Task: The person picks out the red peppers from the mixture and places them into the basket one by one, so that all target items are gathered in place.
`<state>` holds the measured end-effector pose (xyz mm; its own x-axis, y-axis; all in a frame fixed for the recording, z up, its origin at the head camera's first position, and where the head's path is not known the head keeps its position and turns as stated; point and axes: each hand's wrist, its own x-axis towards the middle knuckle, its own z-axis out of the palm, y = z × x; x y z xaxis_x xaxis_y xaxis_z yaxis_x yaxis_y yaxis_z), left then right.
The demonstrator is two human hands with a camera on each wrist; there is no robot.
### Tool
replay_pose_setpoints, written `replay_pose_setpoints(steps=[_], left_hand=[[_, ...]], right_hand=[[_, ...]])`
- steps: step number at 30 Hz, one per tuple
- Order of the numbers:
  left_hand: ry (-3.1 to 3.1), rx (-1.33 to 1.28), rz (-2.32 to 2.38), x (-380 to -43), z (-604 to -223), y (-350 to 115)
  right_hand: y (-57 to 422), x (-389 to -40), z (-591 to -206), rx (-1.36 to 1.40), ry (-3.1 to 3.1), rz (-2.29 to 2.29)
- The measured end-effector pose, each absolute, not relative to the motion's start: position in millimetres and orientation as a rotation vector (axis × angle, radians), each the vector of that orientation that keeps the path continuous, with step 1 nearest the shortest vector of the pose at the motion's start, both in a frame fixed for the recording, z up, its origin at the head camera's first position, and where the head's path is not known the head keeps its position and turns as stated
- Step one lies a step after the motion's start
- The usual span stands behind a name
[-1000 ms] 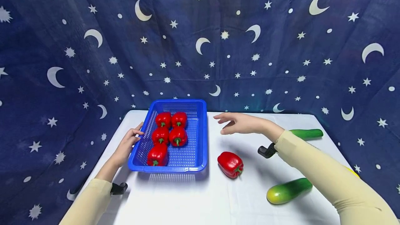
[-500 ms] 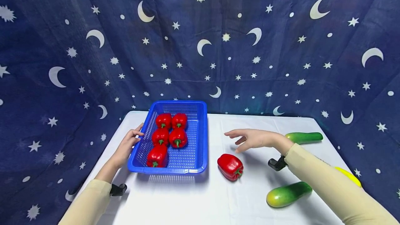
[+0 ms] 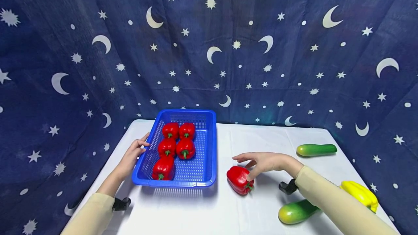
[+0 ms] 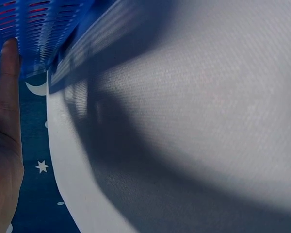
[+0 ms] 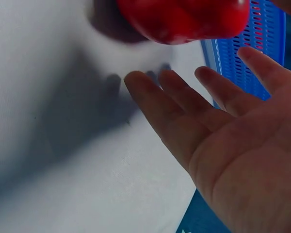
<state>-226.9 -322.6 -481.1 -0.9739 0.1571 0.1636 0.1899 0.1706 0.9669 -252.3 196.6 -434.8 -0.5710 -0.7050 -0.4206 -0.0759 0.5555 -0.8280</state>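
Note:
A blue plastic basket (image 3: 213, 151) stands on the left half of the table and holds several red bell peppers (image 3: 185, 148). My left hand (image 3: 127, 160) touches the basket's left side; in the left wrist view one finger (image 4: 9, 63) lies straight against the slotted wall. A single red bell pepper (image 3: 237, 180) lies on the table to the right of the basket. Over it hovers my right hand (image 3: 269, 163), fingers spread and thumb by the pepper's stem end. The right wrist view shows the pepper (image 5: 184, 19) beyond the fingertips, with a gap between.
At the back right lies a green cucumber-like vegetable (image 3: 316, 150). Nearer, a second one (image 3: 295, 212) is partly under the right forearm. A yellow bell pepper (image 3: 359, 193) sits near the table's right edge. A dark star-patterned cloth (image 3: 196, 64) hangs behind the white table (image 3: 183, 213).
My right hand has come down and toward me, from beside the basket to above the loose red bell pepper. The left hand stays at the basket. The view has tilted slightly upward.

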Motion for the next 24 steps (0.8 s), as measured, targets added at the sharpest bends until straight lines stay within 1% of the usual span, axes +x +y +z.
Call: replay_pose_setpoints(steps=[24], left_hand=[[-2.366,-0.316,-2.014,-227.0,-479.9,-322.1]], right_hand=[[184.5,-250.2,-438.7,-0.575,2.018,-0.943]])
